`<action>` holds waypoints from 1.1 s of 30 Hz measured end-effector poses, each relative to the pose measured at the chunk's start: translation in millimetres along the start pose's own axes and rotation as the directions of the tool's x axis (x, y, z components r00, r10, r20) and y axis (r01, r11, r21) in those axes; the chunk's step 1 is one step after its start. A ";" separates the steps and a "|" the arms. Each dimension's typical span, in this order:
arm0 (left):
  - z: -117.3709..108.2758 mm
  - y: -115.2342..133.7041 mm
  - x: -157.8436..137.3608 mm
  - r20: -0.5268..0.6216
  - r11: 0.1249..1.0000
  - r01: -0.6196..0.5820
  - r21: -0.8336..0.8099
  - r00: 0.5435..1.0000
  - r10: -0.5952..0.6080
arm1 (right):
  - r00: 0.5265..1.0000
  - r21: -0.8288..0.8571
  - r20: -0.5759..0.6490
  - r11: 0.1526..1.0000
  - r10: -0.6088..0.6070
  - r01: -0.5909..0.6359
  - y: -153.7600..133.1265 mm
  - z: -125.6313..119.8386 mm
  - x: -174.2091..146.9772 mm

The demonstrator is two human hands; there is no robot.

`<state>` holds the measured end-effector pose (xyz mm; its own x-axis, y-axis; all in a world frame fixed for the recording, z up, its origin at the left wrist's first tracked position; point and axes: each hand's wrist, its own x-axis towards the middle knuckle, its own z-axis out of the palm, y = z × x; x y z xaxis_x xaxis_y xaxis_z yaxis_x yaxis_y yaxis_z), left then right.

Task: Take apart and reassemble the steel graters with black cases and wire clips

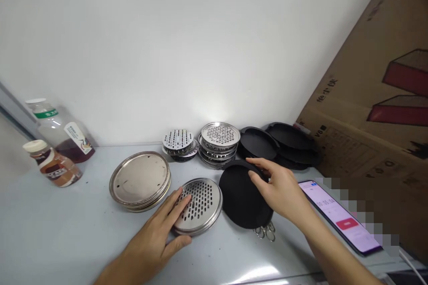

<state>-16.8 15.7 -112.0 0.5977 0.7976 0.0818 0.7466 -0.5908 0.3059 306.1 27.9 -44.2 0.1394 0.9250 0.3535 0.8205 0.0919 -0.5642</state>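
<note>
My left hand lies on a round metal grater disc with slotted holes. Its fingers are spread over the disc's left side, and the thumb lies by the near edge. Thumb and fingers of my right hand close on the far right rim of a round black shallow tray. The tray sits just right of the grater disc. Several small wire rings show at the tray's near edge. Left of the grater disc is a stack of round metal lids.
Behind stand a short stack of perforated discs, a taller grater stack and more black trays. A phone with a timer lies right, beside a cardboard box. Two bottles stand left against the wall.
</note>
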 end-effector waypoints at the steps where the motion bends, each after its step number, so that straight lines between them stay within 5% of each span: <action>1: 0.1 -0.3 0.3 -0.001 1.000 -0.006 0.005 1.000 0.006 | 1.000 0.003 0.029 1.000 -0.006 0.006 -2.7 3.7 -1.1; 5: 4.1 -1.4 0.5 -0.024 0.999 -0.037 0.038 0.999 0.038 | 0.996 -0.086 0.073 0.995 -0.049 0.055 -0.9 9.0 -5.2; 10: 11.4 -2.0 -0.3 -0.077 0.996 -0.061 0.071 0.995 0.066 | 0.998 -0.307 -0.058 0.952 -0.017 -0.002 23.8 -18.5 -8.7; 14: 15.6 -3.1 -0.1 -0.105 0.993 -0.075 0.096 0.991 0.085 | 0.998 -0.251 -0.057 0.968 0.010 -0.024 26.7 -26.5 -7.4; 26: 14.1 -5.7 1.2 -0.135 0.993 -0.088 0.084 0.986 0.099 | 0.971 0.006 0.235 0.999 -0.053 0.053 4.5 39.5 0.7; 33: 12.8 -4.8 -0.8 -0.138 0.995 -0.085 0.042 0.986 0.090 | 0.822 0.213 0.557 0.977 -0.117 -0.005 16.8 30.5 -13.2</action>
<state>-17.1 16.3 -125.6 0.6166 0.7501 0.2393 0.7045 -0.6613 0.2577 301.1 28.5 -81.2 -0.2903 0.9551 -0.0585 0.6829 0.1640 -0.7119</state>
